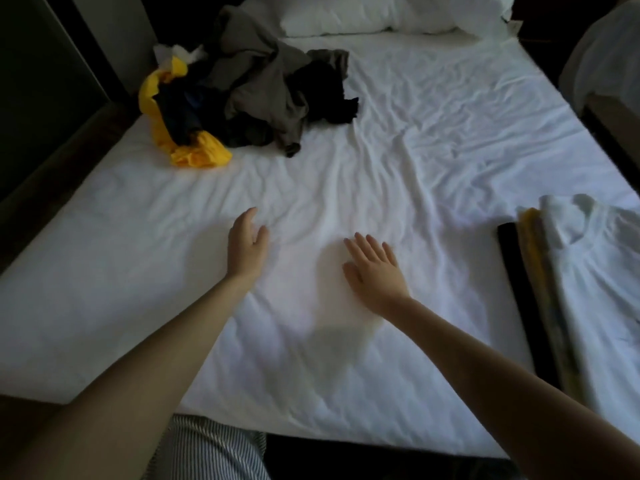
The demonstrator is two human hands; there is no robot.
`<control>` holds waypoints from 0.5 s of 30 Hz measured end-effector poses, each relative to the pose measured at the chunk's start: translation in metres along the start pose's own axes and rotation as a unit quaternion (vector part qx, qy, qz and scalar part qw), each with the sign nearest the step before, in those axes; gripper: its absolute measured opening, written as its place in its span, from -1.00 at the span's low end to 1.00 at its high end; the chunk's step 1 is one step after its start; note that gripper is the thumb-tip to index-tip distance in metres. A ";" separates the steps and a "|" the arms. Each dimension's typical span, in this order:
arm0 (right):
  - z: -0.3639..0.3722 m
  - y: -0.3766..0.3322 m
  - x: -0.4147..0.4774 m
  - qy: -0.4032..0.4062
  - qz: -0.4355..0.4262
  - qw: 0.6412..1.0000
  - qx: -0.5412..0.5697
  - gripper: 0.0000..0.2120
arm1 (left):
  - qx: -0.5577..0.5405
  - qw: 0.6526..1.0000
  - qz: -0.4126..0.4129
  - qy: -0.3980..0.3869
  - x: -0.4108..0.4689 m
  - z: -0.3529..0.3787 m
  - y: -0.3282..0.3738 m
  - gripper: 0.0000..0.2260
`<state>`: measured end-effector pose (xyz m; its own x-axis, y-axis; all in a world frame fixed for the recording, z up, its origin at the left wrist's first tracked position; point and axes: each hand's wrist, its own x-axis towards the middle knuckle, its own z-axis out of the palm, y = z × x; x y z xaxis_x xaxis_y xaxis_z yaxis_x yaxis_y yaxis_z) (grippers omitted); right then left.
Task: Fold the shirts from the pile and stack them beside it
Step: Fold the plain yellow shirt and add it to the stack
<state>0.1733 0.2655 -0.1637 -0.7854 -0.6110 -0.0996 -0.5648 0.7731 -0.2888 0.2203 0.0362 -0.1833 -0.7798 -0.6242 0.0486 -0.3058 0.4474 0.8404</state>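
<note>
A wide stretch of wrinkled white sheet spreads from the pile of unfolded shirts towards me. My left hand and right hand reach out over it, nearer me than the pile, fingers loose and straight, holding nothing. The pile, grey, black and yellow, sits by the bed's left edge in a dim room. Well right of the pile, at the right edge, lies the stack of folded shirts, white on top. Beyond the pile is a white pillow.
</note>
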 end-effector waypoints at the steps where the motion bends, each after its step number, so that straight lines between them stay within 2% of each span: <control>1: 0.004 -0.003 0.009 0.008 0.001 1.000 0.006 -0.51 | -0.001 1.000 0.012 0.009 0.010 -0.001 -0.002 -0.60; 5: 0.017 -0.015 0.040 0.053 0.004 0.998 0.022 -0.52 | -0.019 0.993 -0.035 0.107 0.068 -0.009 -0.018 -0.47; 8: 0.030 -0.012 0.045 0.098 0.001 0.995 0.021 -0.37 | -0.021 0.986 -0.051 0.160 0.111 -0.008 -0.032 -0.38; 10: 0.035 -0.009 0.046 0.109 0.000 0.994 0.011 -0.37 | -0.029 0.980 -0.055 0.189 0.133 -0.005 -0.037 -0.33; 13: 0.040 -0.007 0.048 0.101 0.002 0.995 0.004 -0.40 | -0.023 0.985 -0.078 0.152 0.163 -0.004 -0.037 -0.18; 15: 0.041 -0.005 0.050 0.111 -0.003 0.994 0.005 -0.41 | -0.010 0.987 -0.098 0.130 0.186 -0.009 -0.039 -0.23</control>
<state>0.1474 0.2246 -0.2068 -0.8186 -0.5630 0.1141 -0.5688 0.7667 -0.2977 0.0925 -0.1028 -0.2025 -0.5403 -0.8412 0.0192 -0.4237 0.2917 0.8576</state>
